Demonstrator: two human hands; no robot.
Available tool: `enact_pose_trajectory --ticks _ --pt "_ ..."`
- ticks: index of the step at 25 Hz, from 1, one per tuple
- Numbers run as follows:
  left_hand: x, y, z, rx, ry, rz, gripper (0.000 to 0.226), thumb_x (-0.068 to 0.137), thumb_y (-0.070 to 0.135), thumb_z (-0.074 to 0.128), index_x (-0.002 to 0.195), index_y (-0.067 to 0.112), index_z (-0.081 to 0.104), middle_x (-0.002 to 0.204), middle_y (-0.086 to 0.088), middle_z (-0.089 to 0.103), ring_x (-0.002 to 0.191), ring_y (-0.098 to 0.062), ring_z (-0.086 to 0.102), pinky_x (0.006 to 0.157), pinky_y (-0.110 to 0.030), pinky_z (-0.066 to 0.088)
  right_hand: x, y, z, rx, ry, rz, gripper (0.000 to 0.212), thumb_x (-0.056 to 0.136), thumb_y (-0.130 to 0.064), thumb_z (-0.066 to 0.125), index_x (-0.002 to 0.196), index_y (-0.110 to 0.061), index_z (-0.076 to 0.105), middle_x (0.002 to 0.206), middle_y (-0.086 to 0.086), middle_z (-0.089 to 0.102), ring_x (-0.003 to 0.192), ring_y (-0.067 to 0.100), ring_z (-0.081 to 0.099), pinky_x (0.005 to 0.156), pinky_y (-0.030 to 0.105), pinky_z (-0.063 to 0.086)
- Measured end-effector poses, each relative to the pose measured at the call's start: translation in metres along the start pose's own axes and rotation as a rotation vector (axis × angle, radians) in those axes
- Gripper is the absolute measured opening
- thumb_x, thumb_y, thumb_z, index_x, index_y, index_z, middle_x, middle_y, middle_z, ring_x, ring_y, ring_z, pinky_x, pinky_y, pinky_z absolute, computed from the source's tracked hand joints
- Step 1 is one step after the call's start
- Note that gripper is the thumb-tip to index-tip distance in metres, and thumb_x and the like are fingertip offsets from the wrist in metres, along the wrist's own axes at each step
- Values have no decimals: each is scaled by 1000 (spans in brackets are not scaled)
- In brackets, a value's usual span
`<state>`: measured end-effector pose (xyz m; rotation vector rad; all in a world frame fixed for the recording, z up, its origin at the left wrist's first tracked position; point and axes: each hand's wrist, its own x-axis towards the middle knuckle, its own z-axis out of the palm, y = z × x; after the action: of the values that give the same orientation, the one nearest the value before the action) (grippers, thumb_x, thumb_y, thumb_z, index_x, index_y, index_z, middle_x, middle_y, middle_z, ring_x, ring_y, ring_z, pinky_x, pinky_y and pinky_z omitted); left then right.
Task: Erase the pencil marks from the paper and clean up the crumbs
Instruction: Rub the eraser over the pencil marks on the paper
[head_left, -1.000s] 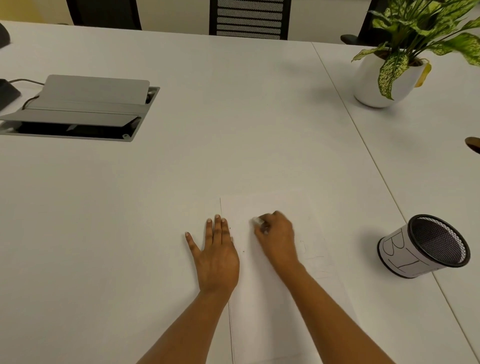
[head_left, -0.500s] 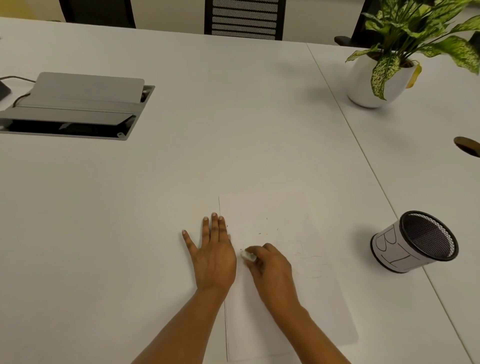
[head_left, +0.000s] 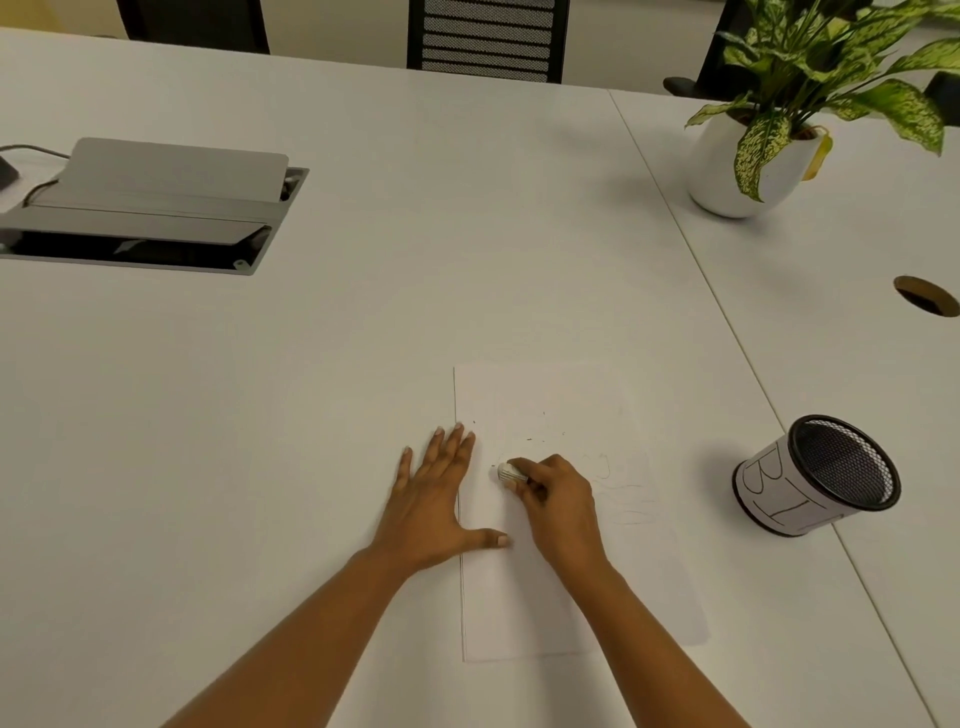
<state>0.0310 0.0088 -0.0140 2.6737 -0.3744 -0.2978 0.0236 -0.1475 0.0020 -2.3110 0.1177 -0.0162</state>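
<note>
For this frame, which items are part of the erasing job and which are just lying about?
In the job: paper; eraser pinched in the right hand; left hand flat on the paper's left edge; faint pencil marks; dark crumbs; mesh cup lettered "BI", probably the crumb bin.

Lying about: potted plant; open cable hatch; chair; cable hole.

Right hand (head_left: 558, 506) drew the eraser (head_left: 510, 472) closer to left hand (head_left: 434, 512).

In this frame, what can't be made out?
Head view only.
eraser: mostly hidden inside the right hand; only one end shows.
pencil marks: too faint to read.
crumbs: too small to count.
plant: leaves cut off by top and right edges.
</note>
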Motion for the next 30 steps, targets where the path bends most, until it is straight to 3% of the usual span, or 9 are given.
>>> enact_pose_trajectory --ticks 9,13,16,19,22,25,27,30 --pt "1 8 3 98 -38 -30 146 25 101 11 144 22 -18 146 11 -31 133 -8 -31 108 -44 -22 -6 -5 -6 -63 -122 -90 24 87 -18 57 110 -13 64 85 -1 50 78 11 48 62 3 31" --pt "3 13 -2 127 -138 -90 137 45 92 43 144 21 -20 149 7 -30 136 -14 -29 106 -53 -21 12 -16 -1 -109 -68 -88 23 90 -19 52 107 -9 64 86 4 50 78 14 47 60 7 31" --pt "3 15 -5 150 -165 -115 134 50 88 49 144 21 -20 151 5 -28 137 -15 -28 108 -56 -17 24 -23 6 -99 -51 -38 21 90 -10 47 106 -5 61 100 15 53 91 26 51 71 20 33" --pt "3 17 -6 157 -163 -122 127 59 80 54 144 21 -19 151 6 -27 138 -14 -26 108 -56 -16 -8 -24 12 119 -96 64 13 90 -10 48 83 -11 59 82 5 48 79 19 48 64 17 36" --pt "2 18 -7 153 -159 -120 122 65 73 57 144 21 -20 151 5 -26 138 -14 -26 109 -55 -16 -26 -28 13 325 -117 156 27 89 -10 50 64 -18 44 69 -1 40 65 12 42 55 14 37" --pt "3 18 -7 163 -172 -133 129 57 80 55 143 21 -20 151 6 -27 137 -14 -27 108 -56 -16 10 -28 17 180 -48 100 13 90 -11 48 78 -8 54 72 -4 40 66 8 41 60 8 36" --pt "4 18 -7 174 -178 -142 132 53 84 53 143 21 -21 151 6 -27 137 -14 -27 107 -56 -17 28 -28 20 68 -11 55 16 90 -11 47 95 1 57 80 -4 43 75 11 42 61 6 33" --pt "4 18 -7 177 -177 -140 128 57 81 54 143 21 -20 151 5 -27 138 -14 -26 107 -56 -16 11 -21 21 -3 -33 -4 18 89 -8 46 100 -3 59 90 1 44 82 13 40 73 24 33"
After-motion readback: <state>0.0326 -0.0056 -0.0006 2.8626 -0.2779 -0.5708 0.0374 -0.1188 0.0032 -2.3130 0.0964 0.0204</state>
